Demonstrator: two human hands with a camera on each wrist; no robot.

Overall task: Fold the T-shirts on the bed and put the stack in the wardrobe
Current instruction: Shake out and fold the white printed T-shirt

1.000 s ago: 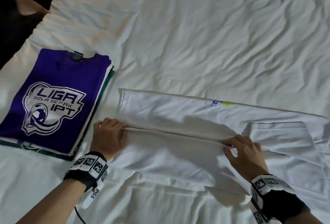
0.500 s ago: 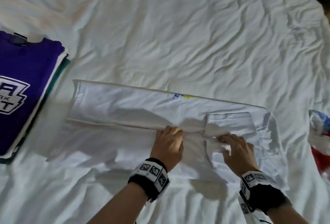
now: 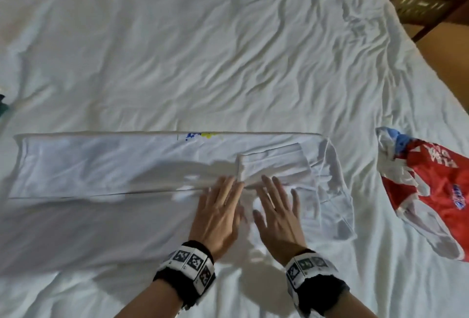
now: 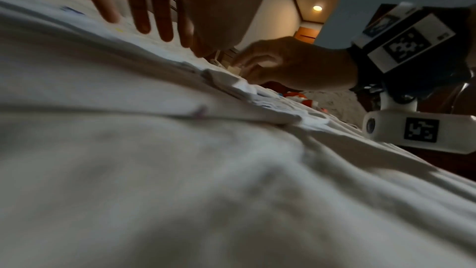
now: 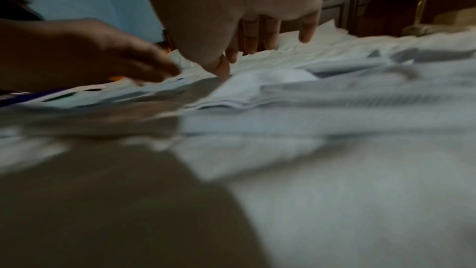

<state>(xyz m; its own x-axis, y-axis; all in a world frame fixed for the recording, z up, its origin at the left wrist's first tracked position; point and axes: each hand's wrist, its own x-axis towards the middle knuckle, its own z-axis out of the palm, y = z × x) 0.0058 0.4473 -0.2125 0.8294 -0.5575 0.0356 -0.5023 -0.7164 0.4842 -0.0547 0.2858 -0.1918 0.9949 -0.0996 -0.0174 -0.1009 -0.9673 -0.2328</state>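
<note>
Lying across the bed (image 3: 228, 51) from about nine o'clock to three o'clock in the head view is a white T-shirt (image 3: 101, 163), already folded lengthwise into a long band, with a small blue and yellow print (image 3: 200, 135) at its far edge and a sleeve (image 3: 274, 163) turned back over the body near the right end. At the far nine o'clock edge a sliver of dark green cloth (image 3: 3, 107) just shows. Near six o'clock the left hand (image 3: 218, 216) rests flat on the shirt, its grip wide, fingers straight and spread, holding nothing. Just beside it, toward five o'clock, the right hand (image 3: 279, 213) lies the same way, palm down, grip wide, fingers stretched toward the sleeve's near edge. Both wrists wear black bands (image 3: 187, 272) with white marker tags. At three o'clock, well apart from the white shirt, a red, white and blue T-shirt (image 3: 436, 190) lies crumpled on the sheet. At one o'clock, past the bed's corner, stands dark wooden furniture (image 3: 418, 3).
</note>
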